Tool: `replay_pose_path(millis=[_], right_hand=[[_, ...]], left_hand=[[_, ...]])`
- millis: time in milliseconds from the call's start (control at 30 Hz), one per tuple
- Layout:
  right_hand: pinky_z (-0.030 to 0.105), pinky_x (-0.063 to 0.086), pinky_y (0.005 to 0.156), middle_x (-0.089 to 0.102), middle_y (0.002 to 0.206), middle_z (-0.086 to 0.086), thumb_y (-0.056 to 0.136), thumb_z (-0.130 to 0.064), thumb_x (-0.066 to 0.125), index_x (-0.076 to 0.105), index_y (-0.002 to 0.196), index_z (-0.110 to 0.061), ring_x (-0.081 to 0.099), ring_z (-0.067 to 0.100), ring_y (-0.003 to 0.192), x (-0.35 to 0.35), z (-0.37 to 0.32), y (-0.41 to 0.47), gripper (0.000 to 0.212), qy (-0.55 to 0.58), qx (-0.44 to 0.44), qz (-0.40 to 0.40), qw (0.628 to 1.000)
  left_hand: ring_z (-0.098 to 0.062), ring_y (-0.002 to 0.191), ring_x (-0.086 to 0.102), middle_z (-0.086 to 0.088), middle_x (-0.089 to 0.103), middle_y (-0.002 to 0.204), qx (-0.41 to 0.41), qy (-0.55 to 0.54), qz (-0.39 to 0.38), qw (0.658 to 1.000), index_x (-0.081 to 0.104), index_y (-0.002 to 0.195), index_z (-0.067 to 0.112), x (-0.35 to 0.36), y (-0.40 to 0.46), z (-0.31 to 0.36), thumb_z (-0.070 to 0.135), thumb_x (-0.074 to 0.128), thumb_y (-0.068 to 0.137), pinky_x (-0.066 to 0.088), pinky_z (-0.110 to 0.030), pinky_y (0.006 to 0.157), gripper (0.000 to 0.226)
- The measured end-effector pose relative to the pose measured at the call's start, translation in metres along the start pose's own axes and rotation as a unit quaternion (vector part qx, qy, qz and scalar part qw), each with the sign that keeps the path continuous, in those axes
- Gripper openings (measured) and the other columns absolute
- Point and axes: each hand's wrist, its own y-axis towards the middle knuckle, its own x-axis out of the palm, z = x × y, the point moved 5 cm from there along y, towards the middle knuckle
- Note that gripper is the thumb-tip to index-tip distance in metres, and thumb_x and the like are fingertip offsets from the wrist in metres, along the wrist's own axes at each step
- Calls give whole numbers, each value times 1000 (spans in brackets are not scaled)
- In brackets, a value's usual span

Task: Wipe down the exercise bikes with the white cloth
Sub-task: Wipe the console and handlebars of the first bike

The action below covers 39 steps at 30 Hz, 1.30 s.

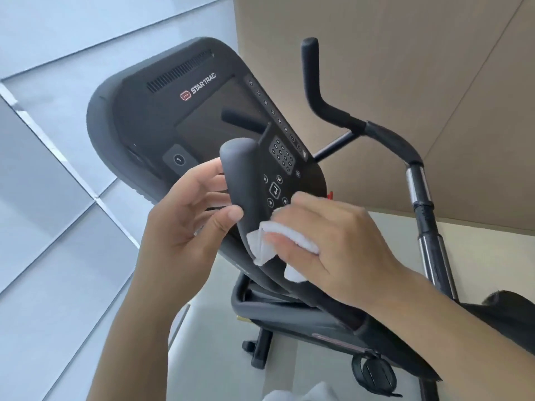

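Note:
A black exercise bike's console [185, 117] fills the upper middle of the head view, with a dark screen and a button keypad [282, 157]. My left hand [188, 215] grips the left edge of the console's lower panel, thumb on its front. My right hand [327, 244] holds a folded white cloth [278, 241] and presses it against the lower panel just below the buttons.
The bike's right handlebar [333, 111] rises at the upper right, with a chrome-and-black post [425, 215] below it. A pedal with a strap [373, 374] and the base frame [278, 311] lie low. Window blinds [43, 169] stand left, a beige wall [405, 68] behind.

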Motion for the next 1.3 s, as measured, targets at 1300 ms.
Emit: replay_pose_path(millis=[1300], right_hand=[[36,49,59,61,86,-9,109,-42,49,68,106,-24,59,19,72,-9,-9,-34,26,7,237,88,967]], left_hand=[[-26,106,72,0,75,113,-13,11,-53,998,67,123,14,-7,5,-7,15,66,96,56,-38,94,27]])
